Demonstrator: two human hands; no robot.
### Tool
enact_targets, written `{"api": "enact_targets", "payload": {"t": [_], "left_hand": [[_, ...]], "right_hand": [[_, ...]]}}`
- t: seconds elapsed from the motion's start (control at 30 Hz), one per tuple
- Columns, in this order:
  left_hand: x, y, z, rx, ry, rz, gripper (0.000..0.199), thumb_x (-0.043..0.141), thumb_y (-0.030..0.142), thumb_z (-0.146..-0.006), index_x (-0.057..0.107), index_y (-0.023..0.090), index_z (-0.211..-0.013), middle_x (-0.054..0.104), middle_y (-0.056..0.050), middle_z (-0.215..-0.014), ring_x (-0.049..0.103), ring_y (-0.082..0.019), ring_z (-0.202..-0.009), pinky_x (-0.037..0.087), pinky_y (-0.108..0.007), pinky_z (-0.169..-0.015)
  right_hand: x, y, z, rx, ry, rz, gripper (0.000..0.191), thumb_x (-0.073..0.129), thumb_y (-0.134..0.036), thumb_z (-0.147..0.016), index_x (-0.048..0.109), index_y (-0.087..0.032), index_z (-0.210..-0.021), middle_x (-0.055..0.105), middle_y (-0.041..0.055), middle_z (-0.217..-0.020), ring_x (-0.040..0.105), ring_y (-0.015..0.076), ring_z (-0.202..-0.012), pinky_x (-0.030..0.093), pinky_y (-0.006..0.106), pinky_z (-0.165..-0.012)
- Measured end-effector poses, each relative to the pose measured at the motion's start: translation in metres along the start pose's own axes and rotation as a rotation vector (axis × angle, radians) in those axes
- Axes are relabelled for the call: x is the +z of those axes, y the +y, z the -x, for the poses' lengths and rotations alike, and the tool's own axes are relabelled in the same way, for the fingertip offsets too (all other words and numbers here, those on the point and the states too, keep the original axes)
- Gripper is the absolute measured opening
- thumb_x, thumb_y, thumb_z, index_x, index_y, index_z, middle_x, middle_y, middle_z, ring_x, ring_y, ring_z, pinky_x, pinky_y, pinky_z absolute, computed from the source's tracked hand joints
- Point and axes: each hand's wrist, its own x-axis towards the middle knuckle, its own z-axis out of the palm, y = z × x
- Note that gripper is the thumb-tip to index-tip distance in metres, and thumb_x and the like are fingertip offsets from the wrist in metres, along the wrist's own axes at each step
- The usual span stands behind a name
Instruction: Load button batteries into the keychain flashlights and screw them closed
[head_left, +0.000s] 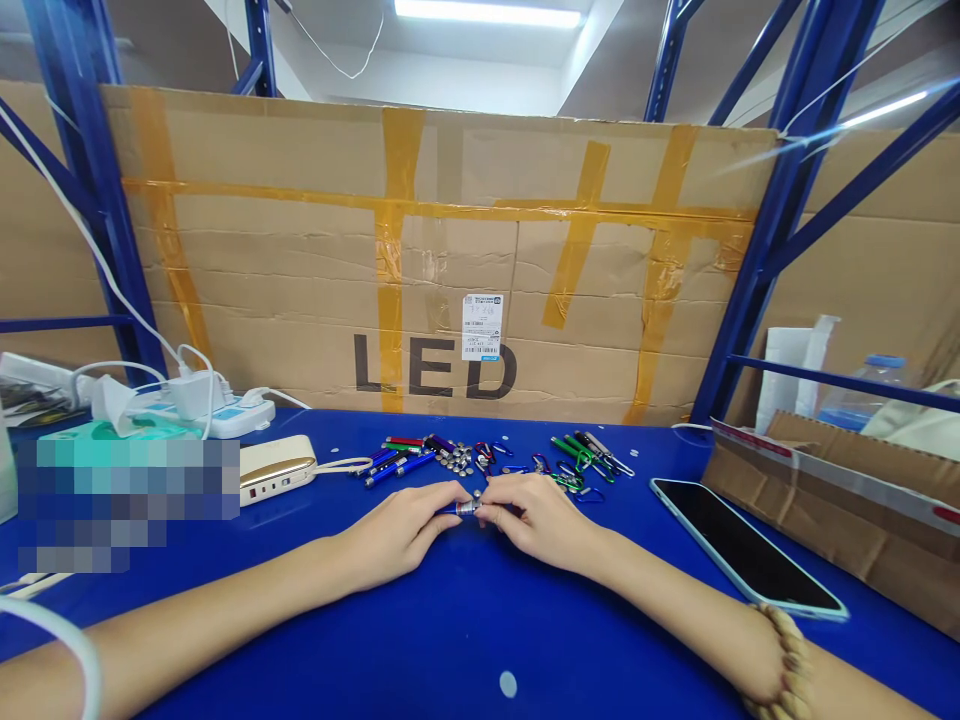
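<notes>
My left hand (416, 520) pinches a slim blue tube with a silver end (466, 508), which looks like a mini flashlight. At that silver end, the thumb and fingers of my right hand (536, 515) are closed; whatever small part they hold is mostly hidden. Just behind the fingertips lie small round silver pieces (457, 460), probably button cells. Several blue, red, green and purple tubes (401, 460) are heaped beyond my left hand. Coloured carabiner clips (566, 475) lie behind my right hand, beside green and silver tubes (592, 455).
A phone (750, 545) lies at right, before an open cardboard box (825, 510). To the left are a cream power bank (277, 468) with a strap and a power strip (240, 415) with cables. A large cardboard sheet (300, 280) closes off the back of the blue table (420, 650).
</notes>
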Motion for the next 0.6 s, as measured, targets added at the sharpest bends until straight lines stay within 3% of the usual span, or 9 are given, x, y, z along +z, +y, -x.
{"api": "enact_targets", "payload": {"t": [0.1,0.3,0.6], "left_hand": [[0.0000,0.0009,0.0017,0.036,-0.003,-0.027,0.022,0.033,0.024,-0.091,0.049,0.021,-0.107,0.060,-0.005,-0.102,0.058,-0.017,-0.093,0.045,-0.026,-0.081],[-0.0017,0.0035,-0.0002,0.023,-0.007,-0.012,0.020,0.034,0.026,-0.091,0.050,0.021,-0.103,0.061,-0.004,-0.102,0.058,-0.017,-0.094,0.044,-0.028,-0.083],[-0.0019,0.0098,-0.0027,-0.156,0.028,0.069,0.020,0.032,0.029,-0.091,0.044,0.024,-0.106,0.061,-0.002,-0.102,0.059,-0.017,-0.093,0.043,-0.032,-0.086]], "right_hand": [[0.0007,-0.0035,0.0006,0.026,-0.031,-0.022,0.026,0.047,-0.022,-0.085,0.065,-0.018,-0.067,0.065,0.0014,-0.066,0.056,0.0129,-0.064,0.039,0.023,-0.064],[0.0061,-0.0017,-0.0017,0.250,-0.108,-0.319,0.036,0.040,-0.030,-0.088,0.062,-0.015,-0.064,0.051,-0.0023,-0.054,0.045,0.0084,-0.051,0.033,0.020,-0.052],[0.0087,0.0044,-0.0072,0.278,-0.045,-0.487,0.041,0.040,-0.041,-0.088,0.060,-0.014,-0.065,0.044,-0.0036,-0.052,0.040,0.0075,-0.050,0.030,0.020,-0.050]]}}
